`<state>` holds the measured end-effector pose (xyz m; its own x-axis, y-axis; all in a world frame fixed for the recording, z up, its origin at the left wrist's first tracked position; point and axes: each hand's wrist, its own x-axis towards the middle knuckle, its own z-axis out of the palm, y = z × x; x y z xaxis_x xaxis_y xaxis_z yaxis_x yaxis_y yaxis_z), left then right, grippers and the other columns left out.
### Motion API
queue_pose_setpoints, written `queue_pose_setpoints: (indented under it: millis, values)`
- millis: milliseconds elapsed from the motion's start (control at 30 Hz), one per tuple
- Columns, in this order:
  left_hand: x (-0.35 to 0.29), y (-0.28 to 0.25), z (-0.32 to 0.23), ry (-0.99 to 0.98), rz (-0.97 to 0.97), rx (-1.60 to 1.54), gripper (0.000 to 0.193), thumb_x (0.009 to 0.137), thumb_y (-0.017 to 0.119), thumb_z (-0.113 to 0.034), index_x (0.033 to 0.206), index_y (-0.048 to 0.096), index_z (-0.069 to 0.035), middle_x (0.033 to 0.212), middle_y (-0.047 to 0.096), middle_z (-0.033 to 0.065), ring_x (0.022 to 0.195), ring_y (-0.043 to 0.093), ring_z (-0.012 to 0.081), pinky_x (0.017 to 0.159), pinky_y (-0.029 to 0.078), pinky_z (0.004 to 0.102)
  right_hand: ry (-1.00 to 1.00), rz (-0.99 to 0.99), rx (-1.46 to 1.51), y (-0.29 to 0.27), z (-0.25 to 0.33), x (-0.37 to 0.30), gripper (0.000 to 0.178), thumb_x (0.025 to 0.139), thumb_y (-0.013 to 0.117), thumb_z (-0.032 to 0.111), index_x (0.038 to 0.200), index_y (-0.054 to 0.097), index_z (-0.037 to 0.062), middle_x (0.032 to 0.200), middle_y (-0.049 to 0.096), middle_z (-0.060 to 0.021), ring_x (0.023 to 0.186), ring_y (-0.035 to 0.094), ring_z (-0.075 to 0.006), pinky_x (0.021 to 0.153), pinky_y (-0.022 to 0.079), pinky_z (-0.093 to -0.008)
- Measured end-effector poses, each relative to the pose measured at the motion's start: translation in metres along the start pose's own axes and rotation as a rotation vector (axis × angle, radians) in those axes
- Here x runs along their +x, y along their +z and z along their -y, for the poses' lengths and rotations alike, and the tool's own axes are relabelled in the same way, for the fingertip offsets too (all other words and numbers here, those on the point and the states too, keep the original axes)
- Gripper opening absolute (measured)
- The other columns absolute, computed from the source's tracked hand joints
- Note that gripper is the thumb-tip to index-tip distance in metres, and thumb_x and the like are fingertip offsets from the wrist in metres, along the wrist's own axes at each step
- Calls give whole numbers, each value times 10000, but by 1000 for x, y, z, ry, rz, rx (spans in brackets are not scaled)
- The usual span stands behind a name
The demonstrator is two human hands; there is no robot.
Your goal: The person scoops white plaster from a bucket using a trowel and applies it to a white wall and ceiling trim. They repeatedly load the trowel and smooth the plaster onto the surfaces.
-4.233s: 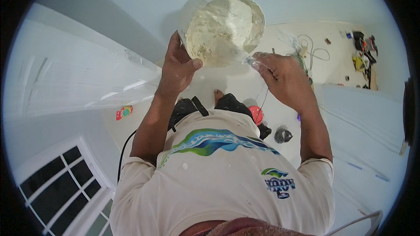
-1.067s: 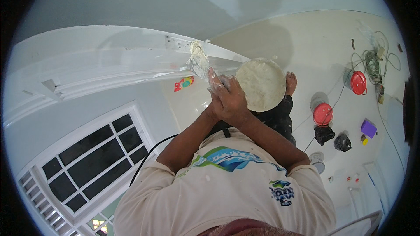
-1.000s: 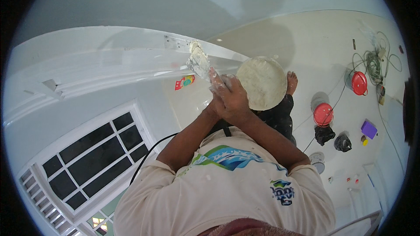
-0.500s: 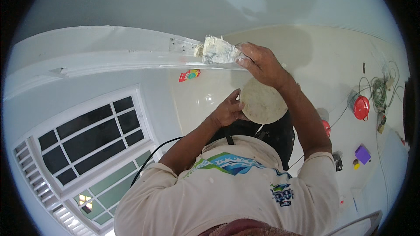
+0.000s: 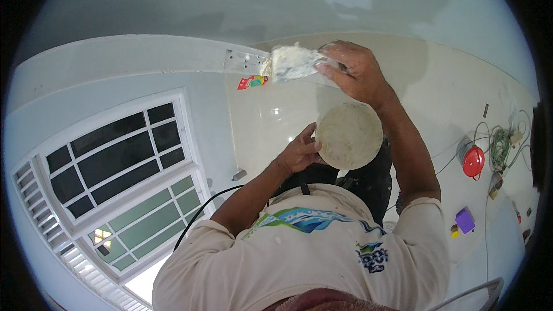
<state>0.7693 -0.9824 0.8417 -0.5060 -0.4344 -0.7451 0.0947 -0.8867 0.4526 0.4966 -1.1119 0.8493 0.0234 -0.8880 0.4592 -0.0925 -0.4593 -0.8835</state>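
Observation:
My right hand [image 5: 358, 74] is closed around the handle of a putty knife [image 5: 295, 63], whose broad blade is thickly smeared with off-white putty. The blade is by the end of a white ledge [image 5: 173, 55], next to a lump of putty [image 5: 265, 67] and a strip with small holes [image 5: 242, 60]. Whether the blade touches the ledge I cannot tell. Lower down, in front of my body, my left hand [image 5: 300, 151] grips a round, off-white tub [image 5: 349, 136] by its side. Its round face is dull and stained.
Below lies a pale glossy floor [image 5: 276, 121] with a red and yellow packet [image 5: 252, 82]. At right are a red bucket [image 5: 473, 162], coiled cable [image 5: 502, 147] and a purple object [image 5: 464, 220]. A white-framed window [image 5: 118, 161] is at left.
The view has shifted, and the ledge's lower strip no longer shows. My right hand and the putty knife have risen slightly in the picture. The left hand keeps its hold on the tub.

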Motion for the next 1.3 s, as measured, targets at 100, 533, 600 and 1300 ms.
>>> queue_pose_setpoints:
  millis: [100,533,600,1300]
  values:
    - [-4,2,0,0,1,1,1052,850,898,-397,1640,268,-104,1535,503,167,1387,578,381,1039,589,611,33,203,-189,-6,12,24,338,967,761,317,1118,774,14,1080,778,-198,956,742,-365,849,584,-436]
    - [0,8,-2,29,6,12,1055,837,910,-385,1638,286,-100,1532,513,166,1355,613,358,989,641,525,-4,123,25,-20,-5,31,331,943,773,296,1112,769,12,1033,768,-178,899,729,-361,835,570,-466]
    - [0,12,-6,26,19,6,1051,843,908,-370,1640,280,-95,1536,509,172,1339,625,359,971,652,512,-265,111,-1,-10,-5,50,313,938,780,280,1104,764,16,996,756,-173,892,718,-360,831,563,-473]
    - [2,15,-6,77,1,-68,1129,816,931,-384,1655,240,-78,1526,514,184,1385,586,359,1019,626,531,-140,368,46,-29,-37,118,279,985,748,230,1120,741,-14,1053,723,-145,1000,679,-312,928,532,-404]
